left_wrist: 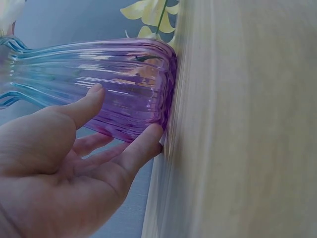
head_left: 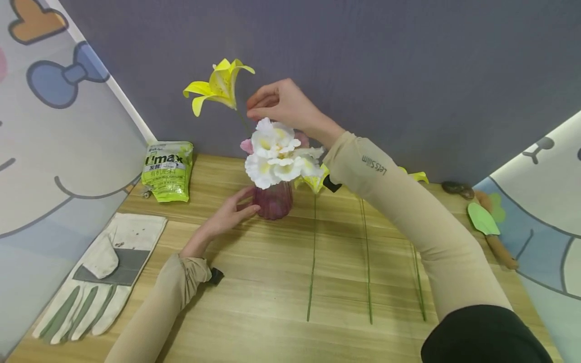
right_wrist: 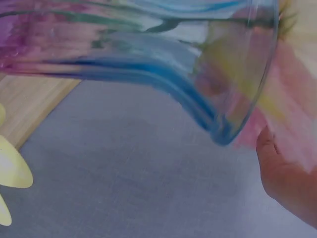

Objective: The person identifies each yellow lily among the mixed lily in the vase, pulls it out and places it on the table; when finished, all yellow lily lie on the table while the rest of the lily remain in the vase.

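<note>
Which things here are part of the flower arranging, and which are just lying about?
In use: purple vase, steadied by left hand; yellow lily, stem pinched by right hand; white flowers; loose stems.
Lying about: work glove, green bag, trowel.

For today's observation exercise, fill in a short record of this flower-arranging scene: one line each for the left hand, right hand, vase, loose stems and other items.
Left hand: fingers rest against the purple glass vase
Right hand: pinches the stem of a yellow lily above the vase
Vase: upright on the wooden table, holding white flowers
Loose stems: green, lying flat on the table
Other items: work glove, green bag, small trowel
</note>
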